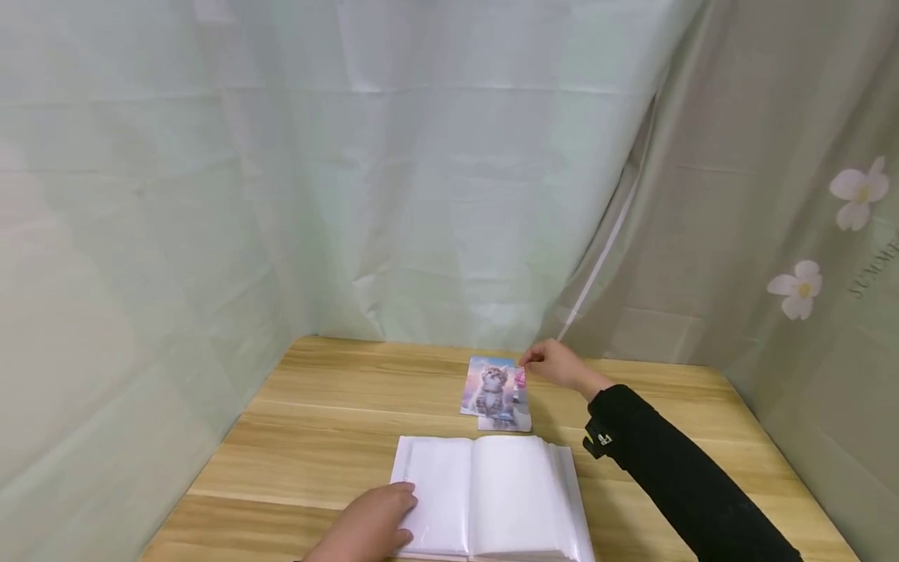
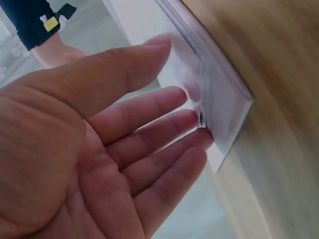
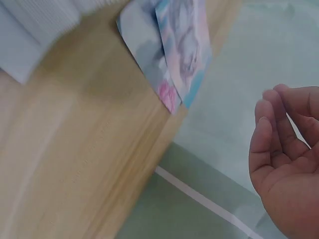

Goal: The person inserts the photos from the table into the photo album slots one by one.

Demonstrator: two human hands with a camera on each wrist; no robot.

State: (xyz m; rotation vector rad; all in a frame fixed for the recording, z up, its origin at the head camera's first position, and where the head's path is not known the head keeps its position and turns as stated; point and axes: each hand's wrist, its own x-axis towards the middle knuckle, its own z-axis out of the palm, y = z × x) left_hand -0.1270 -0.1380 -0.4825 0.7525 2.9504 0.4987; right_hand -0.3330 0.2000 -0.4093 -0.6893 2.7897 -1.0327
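An album (image 1: pixel 516 492) with clear page sleeves lies spread at the table's near side, its visible pages white. My left hand (image 1: pixel 372 519) rests at the album's left edge; in the left wrist view its fingertips (image 2: pixel 202 137) touch that edge, thumb apart from them. Beyond the album lies a picture card of a kitten (image 1: pixel 490 386), partly covering a second picture card (image 1: pixel 507 425) with a pink patch. My right hand (image 1: pixel 559 367) is by the cards' upper right corner. The right wrist view shows its fingers (image 3: pixel 261 137) loosely bent near the thumb, apart from the cards, holding nothing visible.
The wooden table (image 1: pixel 337 445) ends just behind the cards. Pale curtains (image 1: pixel 449 195) hang around its back and sides, with white flowers (image 1: pixel 797 289) printed at the right. My dark right sleeve (image 1: pixel 674 476) crosses over the table's right side.
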